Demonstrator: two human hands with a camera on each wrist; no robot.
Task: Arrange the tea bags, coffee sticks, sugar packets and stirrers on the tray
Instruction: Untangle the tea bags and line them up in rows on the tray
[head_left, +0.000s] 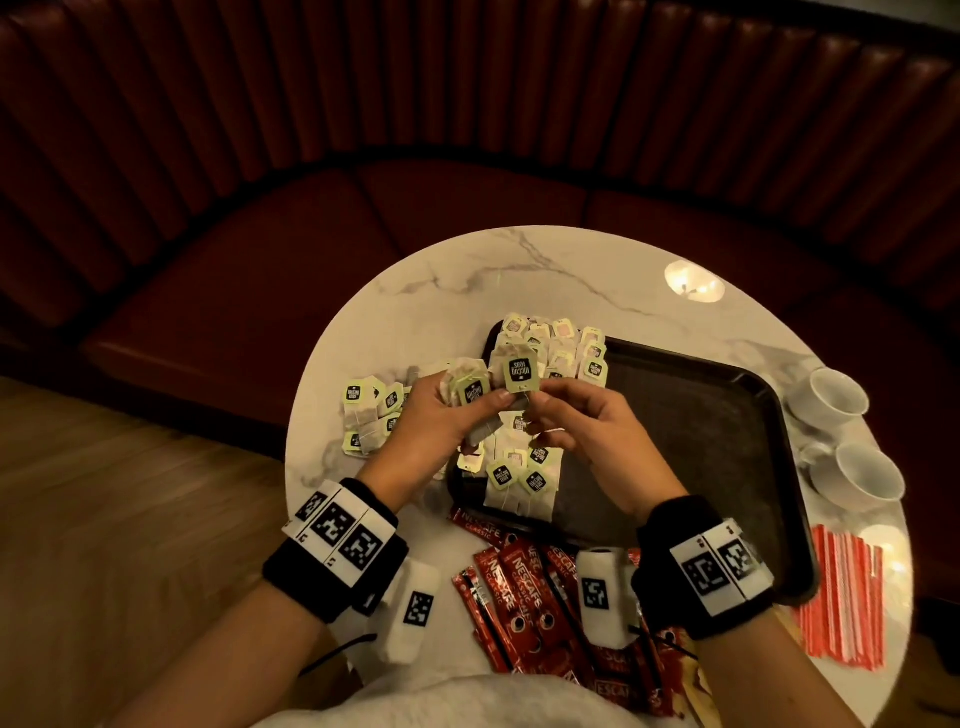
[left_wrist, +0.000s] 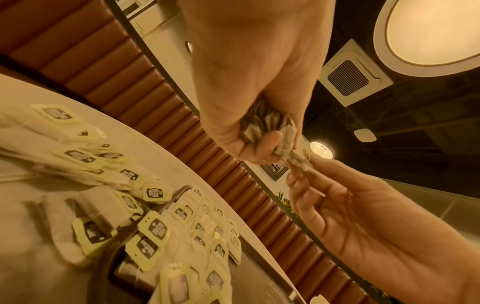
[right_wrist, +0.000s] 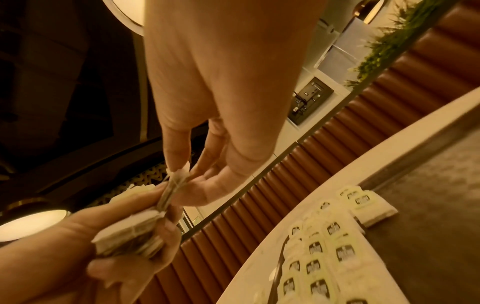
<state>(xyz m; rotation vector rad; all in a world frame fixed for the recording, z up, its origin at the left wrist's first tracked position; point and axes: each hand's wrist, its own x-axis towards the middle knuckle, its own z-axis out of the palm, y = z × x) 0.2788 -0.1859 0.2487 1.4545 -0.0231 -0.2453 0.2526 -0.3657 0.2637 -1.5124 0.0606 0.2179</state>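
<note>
Over the left end of the dark tray (head_left: 717, 447), my left hand (head_left: 460, 415) grips a small stack of green-tagged tea bags (head_left: 467, 387). The stack also shows in the left wrist view (left_wrist: 265, 125) and the right wrist view (right_wrist: 135, 232). Thumb and fingers of my right hand (head_left: 545, 408) pinch the lower edge of one tea bag (head_left: 519, 374) beside that stack, and the pinch (right_wrist: 179, 176) shows close up. Rows of tea bags (head_left: 558, 345) cover the tray's left part. Loose tea bags (head_left: 369, 415) lie on the table left of the tray.
Red coffee sticks (head_left: 519, 587) are piled at the table's near edge, below the tray. Red-and-white stirrers (head_left: 841, 597) lie at the near right. Two white cups (head_left: 831, 400) (head_left: 862, 473) stand right of the tray. A red bench curves behind the round marble table (head_left: 467, 270).
</note>
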